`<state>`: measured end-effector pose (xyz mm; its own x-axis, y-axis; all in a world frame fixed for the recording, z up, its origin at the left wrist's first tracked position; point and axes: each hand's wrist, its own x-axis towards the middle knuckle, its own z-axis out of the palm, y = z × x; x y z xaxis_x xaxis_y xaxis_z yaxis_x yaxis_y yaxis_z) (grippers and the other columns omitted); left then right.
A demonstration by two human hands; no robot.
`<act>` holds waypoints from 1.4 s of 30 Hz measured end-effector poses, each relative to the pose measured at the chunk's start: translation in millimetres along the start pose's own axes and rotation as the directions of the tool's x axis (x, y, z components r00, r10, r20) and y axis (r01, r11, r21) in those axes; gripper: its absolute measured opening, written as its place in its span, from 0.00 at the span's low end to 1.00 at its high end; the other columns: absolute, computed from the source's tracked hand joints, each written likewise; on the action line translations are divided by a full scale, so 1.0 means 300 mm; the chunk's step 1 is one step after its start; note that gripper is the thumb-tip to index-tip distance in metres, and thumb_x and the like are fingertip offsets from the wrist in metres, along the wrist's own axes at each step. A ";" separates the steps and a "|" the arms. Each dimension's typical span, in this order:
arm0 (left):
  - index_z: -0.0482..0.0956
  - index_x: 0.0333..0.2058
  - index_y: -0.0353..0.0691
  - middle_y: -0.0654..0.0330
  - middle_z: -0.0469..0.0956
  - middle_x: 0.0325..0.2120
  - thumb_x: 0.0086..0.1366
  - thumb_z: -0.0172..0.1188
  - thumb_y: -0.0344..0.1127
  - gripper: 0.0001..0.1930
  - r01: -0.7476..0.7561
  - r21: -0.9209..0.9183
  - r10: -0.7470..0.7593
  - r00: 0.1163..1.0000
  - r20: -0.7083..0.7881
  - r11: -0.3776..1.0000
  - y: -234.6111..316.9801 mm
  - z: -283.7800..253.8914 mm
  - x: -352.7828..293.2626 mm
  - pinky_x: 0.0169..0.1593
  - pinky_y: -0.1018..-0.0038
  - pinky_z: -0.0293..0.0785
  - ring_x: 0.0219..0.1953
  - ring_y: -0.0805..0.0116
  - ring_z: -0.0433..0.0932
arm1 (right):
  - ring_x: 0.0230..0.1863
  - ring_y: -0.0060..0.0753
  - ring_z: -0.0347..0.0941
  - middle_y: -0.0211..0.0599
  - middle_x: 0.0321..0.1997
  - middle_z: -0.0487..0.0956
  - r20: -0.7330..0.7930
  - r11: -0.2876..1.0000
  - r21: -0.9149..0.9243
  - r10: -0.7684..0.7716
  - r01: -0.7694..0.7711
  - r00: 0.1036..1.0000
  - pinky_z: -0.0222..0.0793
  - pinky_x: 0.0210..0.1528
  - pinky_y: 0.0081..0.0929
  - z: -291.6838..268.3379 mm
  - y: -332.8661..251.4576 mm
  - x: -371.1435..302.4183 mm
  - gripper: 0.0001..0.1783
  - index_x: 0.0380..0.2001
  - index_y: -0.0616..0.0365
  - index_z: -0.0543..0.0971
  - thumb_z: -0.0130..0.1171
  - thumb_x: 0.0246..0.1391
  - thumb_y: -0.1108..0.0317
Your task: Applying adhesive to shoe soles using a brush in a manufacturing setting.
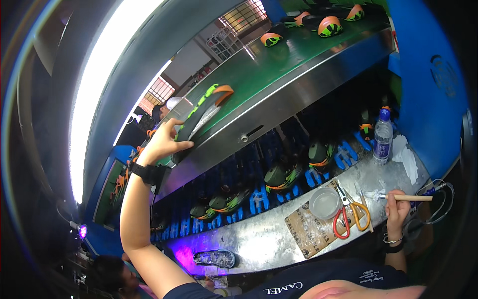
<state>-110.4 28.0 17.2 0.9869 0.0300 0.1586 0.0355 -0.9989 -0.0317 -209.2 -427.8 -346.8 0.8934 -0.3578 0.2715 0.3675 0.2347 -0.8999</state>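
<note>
My left hand (pixel 167 139) is raised at the green conveyor belt (pixel 259 82), thumb and fingers closed round the near end of a shoe sole (pixel 205 112). The sole is black with bright green patches and an orange tip, tilted up on its edge over the belt. Low on the right, my right hand (pixel 396 214) grips a brush (pixel 413 198) by its pale wooden handle. Its whitish bristle end points left, over the metal bench (pixel 264 239). A shallow bowl (pixel 325 203) and orange-and-red-handled scissors (pixel 348 217) lie left of the brush, on and beside a piece of cardboard (pixel 298 231).
Several dark shoes (pixel 284 174) stand on a lower rack with blue holders behind the bench. More orange-and-green soles (pixel 329 26) rest far along the belt. A plastic bottle (pixel 382 137) and white cloth (pixel 406 159) are at right. A dark sole (pixel 215 258) lies front left.
</note>
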 end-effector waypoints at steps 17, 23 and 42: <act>0.62 0.48 0.31 0.51 0.73 0.33 0.53 0.53 0.48 0.29 -0.182 -0.809 0.170 0.980 -0.103 0.559 0.245 0.011 -0.074 0.38 0.74 0.70 0.34 0.65 0.74 | 0.21 0.12 0.60 0.27 0.22 0.69 0.124 0.999 -0.033 0.003 0.001 0.992 0.55 0.22 0.11 0.004 -0.073 -0.056 0.04 0.28 0.64 0.72 0.53 0.47 0.76; 0.68 0.45 0.34 0.51 0.73 0.35 0.57 0.42 0.60 0.32 0.264 -0.842 0.019 0.957 0.289 -0.470 0.357 0.463 -0.495 0.37 0.76 0.71 0.32 0.66 0.73 | 0.22 0.10 0.63 0.26 0.22 0.72 0.412 0.981 -0.167 -0.020 0.098 0.911 0.59 0.22 0.10 0.177 0.000 0.008 0.04 0.26 0.64 0.73 0.55 0.46 0.74; 0.60 0.51 0.30 0.30 0.69 0.33 0.63 0.36 0.49 0.27 0.362 -0.104 0.278 0.845 0.456 -0.926 0.347 0.842 -0.872 0.24 0.73 0.78 0.25 0.57 0.77 | 0.20 0.13 0.61 0.28 0.20 0.71 0.630 0.759 -0.604 0.268 0.242 0.729 0.58 0.21 0.14 0.382 0.132 0.082 0.07 0.27 0.65 0.73 0.55 0.46 0.70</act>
<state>-325.2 -74.5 -276.9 0.9157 -0.2358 -0.3253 0.3075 0.9324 0.1897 -142.9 -323.9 -336.7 0.9125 0.3714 0.1714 0.3395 -0.4542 -0.8237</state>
